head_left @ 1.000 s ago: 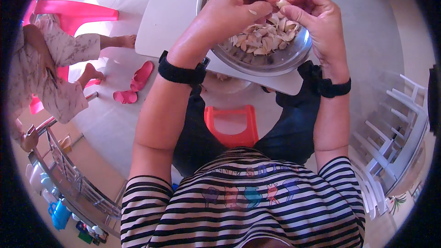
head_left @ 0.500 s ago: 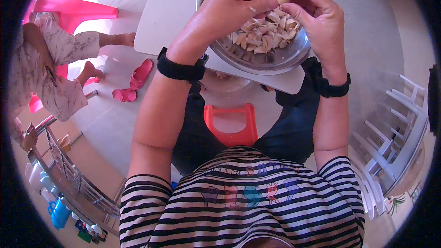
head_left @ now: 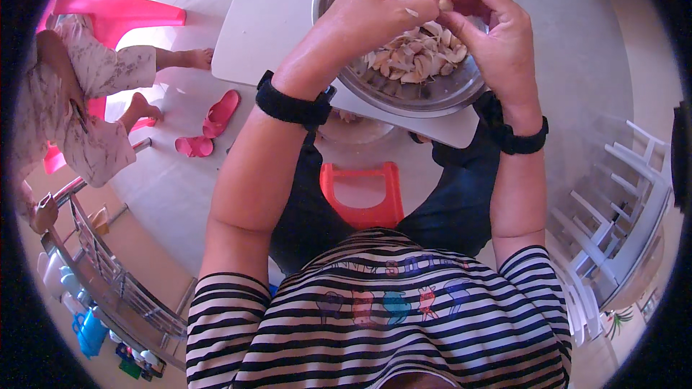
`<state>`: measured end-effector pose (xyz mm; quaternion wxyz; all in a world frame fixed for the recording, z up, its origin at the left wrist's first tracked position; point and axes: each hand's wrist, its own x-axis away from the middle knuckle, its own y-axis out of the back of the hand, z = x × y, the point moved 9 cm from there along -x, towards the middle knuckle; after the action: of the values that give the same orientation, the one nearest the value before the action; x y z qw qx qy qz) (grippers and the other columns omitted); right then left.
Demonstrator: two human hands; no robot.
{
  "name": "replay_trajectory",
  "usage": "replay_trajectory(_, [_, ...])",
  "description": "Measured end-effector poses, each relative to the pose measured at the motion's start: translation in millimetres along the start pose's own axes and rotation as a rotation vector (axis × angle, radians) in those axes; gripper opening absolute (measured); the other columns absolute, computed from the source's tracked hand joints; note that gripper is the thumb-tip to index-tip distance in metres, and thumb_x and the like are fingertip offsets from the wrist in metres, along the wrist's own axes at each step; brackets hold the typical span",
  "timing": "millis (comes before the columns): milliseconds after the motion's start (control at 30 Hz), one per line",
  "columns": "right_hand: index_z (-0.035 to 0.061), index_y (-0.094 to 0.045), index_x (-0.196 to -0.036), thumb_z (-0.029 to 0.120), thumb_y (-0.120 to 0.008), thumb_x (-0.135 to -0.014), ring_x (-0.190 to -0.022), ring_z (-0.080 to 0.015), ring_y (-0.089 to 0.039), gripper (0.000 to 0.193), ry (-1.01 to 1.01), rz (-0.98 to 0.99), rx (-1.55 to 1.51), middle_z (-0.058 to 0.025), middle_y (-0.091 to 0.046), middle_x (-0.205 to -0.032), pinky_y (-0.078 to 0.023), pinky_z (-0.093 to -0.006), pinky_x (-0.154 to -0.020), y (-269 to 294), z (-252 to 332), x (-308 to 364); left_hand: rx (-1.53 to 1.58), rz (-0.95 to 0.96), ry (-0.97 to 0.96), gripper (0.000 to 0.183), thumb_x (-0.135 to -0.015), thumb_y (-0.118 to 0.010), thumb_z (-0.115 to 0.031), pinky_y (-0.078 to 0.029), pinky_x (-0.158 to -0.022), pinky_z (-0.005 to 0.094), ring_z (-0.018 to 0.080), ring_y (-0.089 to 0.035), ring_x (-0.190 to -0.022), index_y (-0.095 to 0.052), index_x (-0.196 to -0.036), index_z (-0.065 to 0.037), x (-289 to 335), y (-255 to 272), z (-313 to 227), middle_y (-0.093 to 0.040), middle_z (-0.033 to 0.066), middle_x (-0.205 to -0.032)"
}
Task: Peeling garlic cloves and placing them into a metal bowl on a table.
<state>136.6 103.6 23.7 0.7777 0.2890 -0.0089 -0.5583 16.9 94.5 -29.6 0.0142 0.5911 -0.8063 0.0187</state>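
Over a round metal bowl (head_left: 472,92), a small pale garlic clove (head_left: 445,5) is pinched between the fingertips of my right hand (head_left: 499,32). My left hand (head_left: 382,11) meets it from the other side, thumb and forefinger closed against the clove. A scrap of pale peel (head_left: 411,12) sticks to my left hand. Below the fingers, a heap of garlic cloves and papery skins (head_left: 417,56) lies in the bowl. My left hand partly covers the bowl's near left side.
The bowl stands on a white table (head_left: 249,36). Under it are another wide dish (head_left: 353,132) and a red stool (head_left: 364,212) between my legs. To the left, a person sits on a pink chair (head_left: 119,11) near pink sandals (head_left: 220,114). White chairs (head_left: 613,209) stand right.
Both hands shift slightly, and the left wrist moves a little to the right. The clove has turned between the fingertips. The bowl sits slightly farther right.
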Motion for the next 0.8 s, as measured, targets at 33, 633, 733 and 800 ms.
replay_trajectory(33, [0.0038,-0.064,-0.089,0.0,-0.071,-0.076,-0.072,-0.0104,-0.062,0.016,0.052,0.007,0.028,-0.0013,-0.064,-0.077,-0.05,-0.0225,-0.067,0.4,3.8,-0.7,-0.007,-0.001,0.009,0.009,-0.085,-0.059,-0.015,-0.042,-0.068,0.0196,0.0038,-0.051,-0.072,-0.059,-0.084,-0.006,0.8,-0.3,-1.1,-0.055,-0.0045,-0.078])
replay_trajectory(633, [0.0034,-0.06,-0.096,-0.001,-0.066,-0.08,-0.079,-0.0072,-0.06,0.017,-0.189,0.112,-0.33,-0.0002,-0.062,-0.087,-0.051,-0.0215,-0.072,-8.6,-19.3,4.0,0.069,-0.019,0.066,0.009,-0.083,-0.059,-0.016,-0.041,-0.067,0.0188,0.003,-0.05,-0.07,-0.058,-0.081,-0.007,2.9,-1.4,-3.7,-0.055,-0.0049,-0.075])
replay_trajectory(733, [0.0027,-0.059,-0.095,-0.002,-0.065,-0.081,-0.081,-0.0078,-0.061,0.016,-0.226,0.103,-0.338,-0.0008,-0.062,-0.087,-0.051,-0.0222,-0.074,-7.8,-22.5,4.0,0.113,0.002,0.065,0.009,-0.083,-0.059,-0.016,-0.041,-0.067,0.0185,0.0032,-0.05,-0.07,-0.057,-0.079,-0.007,2.6,-0.2,-0.6,-0.055,-0.0046,-0.074])
replay_trajectory(800, [0.0022,-0.059,-0.096,-0.002,-0.065,-0.081,-0.082,-0.0084,-0.061,0.016,-0.213,0.093,-0.348,-0.0018,-0.063,-0.088,-0.051,-0.0229,-0.076,-6.1,-21.0,3.0,0.141,0.0,0.075,0.009,-0.083,-0.059,-0.015,-0.041,-0.067,0.0186,0.0036,-0.051,-0.07,-0.057,-0.079,-0.008,2.9,-0.6,-0.3,-0.055,-0.0043,-0.074])
